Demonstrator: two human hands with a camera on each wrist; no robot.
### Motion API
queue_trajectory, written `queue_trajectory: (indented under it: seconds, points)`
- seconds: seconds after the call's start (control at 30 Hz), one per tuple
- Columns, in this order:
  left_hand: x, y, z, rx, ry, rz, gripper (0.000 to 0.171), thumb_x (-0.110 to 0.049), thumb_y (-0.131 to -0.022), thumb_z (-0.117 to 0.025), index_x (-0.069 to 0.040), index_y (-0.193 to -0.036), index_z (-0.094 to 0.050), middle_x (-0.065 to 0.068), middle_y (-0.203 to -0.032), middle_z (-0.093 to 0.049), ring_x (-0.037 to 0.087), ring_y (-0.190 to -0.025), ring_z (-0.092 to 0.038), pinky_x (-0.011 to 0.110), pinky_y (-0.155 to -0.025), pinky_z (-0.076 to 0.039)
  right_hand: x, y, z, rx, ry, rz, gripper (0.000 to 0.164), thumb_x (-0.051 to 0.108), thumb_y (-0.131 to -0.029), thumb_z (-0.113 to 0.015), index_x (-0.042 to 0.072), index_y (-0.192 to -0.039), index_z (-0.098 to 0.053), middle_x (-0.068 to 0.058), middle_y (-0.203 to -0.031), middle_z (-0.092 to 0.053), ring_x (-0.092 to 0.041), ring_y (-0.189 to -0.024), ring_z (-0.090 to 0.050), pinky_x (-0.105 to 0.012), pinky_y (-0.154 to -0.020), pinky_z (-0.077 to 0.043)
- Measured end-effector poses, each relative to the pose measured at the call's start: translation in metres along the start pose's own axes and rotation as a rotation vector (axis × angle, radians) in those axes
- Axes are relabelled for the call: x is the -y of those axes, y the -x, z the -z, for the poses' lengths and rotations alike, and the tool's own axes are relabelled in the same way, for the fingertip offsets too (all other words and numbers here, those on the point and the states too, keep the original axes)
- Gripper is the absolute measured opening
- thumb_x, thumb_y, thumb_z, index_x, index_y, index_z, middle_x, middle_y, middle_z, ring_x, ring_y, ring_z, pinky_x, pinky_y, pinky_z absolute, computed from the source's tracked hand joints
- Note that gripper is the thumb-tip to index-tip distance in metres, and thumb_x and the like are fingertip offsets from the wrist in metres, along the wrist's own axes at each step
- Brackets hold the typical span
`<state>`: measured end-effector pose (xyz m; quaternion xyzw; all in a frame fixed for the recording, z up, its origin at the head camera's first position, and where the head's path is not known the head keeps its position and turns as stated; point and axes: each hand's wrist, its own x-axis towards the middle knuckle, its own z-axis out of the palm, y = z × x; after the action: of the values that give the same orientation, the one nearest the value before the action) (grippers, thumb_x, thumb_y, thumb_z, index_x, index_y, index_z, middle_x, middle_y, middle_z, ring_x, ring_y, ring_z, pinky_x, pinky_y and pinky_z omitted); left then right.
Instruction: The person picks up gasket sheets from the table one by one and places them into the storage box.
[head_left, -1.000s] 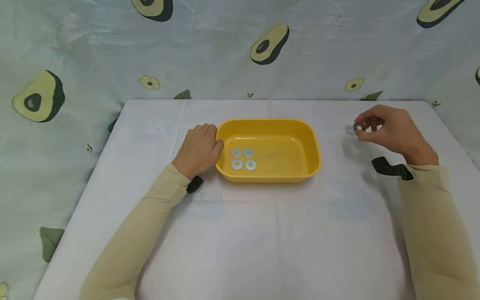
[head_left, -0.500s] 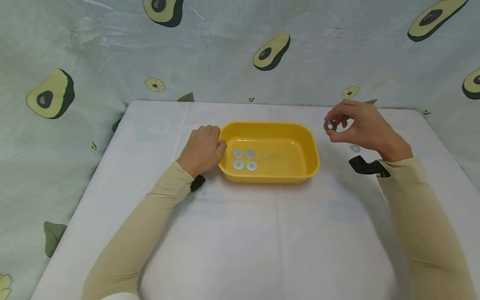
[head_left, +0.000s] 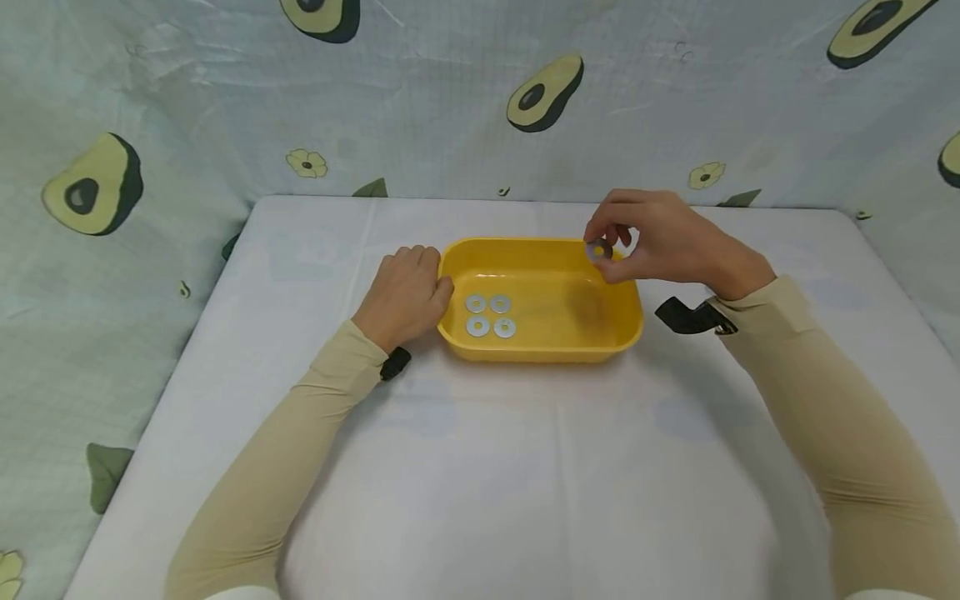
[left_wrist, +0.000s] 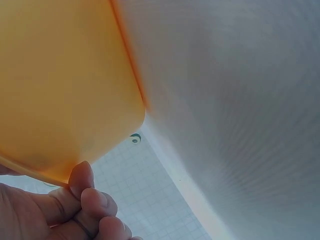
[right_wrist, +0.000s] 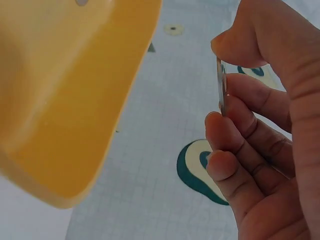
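Note:
A yellow plastic tray (head_left: 547, 357) stands mid-table, with several flat metal washers (head_left: 500, 304) lying on the left part of its floor. My left hand (head_left: 405, 296) grips the tray's left rim. In the left wrist view its curled fingers (left_wrist: 92, 200) press against the outside of the tray wall (left_wrist: 60, 90). Over the tray's back right corner, my right hand (head_left: 667, 242) pinches one washer (head_left: 598, 250) between thumb and fingertips. The right wrist view shows that washer (right_wrist: 222, 87) edge-on, apart from the tray wall (right_wrist: 95, 115).
A white cloth covers the table (head_left: 480, 483). Behind and to the left hangs a pale sheet (head_left: 420, 100) printed with avocados. Black wrist mounts (head_left: 693, 317) stick out near both hands.
My right hand has carried its washer leftward from the table's right side to over the tray. A washer left on the table there is no longer in view. The left hand keeps its grip.

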<state>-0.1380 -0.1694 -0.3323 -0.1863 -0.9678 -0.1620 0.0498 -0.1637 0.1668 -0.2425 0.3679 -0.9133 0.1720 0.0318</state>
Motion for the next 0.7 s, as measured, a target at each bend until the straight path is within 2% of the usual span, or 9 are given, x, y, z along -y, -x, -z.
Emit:
queue_trajectory:
  seconds: [0.3, 0.7]
  points:
    - [0.000, 0.000, 0.000, -0.001, -0.006, 0.005, 0.028, -0.022, -0.101, -0.040, 0.000, -0.096, -0.057, 0.011, -0.082, -0.052, 0.031, -0.079, -0.050, 0.039, -0.073, -0.037, 0.012, -0.018, -0.005, 0.093, -0.016, -0.012, 0.018, 0.015, -0.084, -0.078, 0.014, -0.101, -0.073, 0.001, -0.103, -0.065, -0.010, -0.085, -0.055, -0.022, -0.074, -0.050]
    - [-0.001, -0.001, 0.000, 0.006, -0.005, 0.006, 0.028, -0.023, -0.101, -0.040, -0.001, -0.095, -0.056, 0.010, -0.081, -0.051, 0.030, -0.077, -0.049, 0.038, -0.072, -0.036, 0.019, -0.044, -0.026, 0.200, -0.061, 0.081, 0.020, 0.016, -0.082, -0.078, 0.012, -0.101, -0.071, 0.000, -0.099, -0.063, -0.011, -0.086, -0.056, -0.025, -0.077, -0.051]
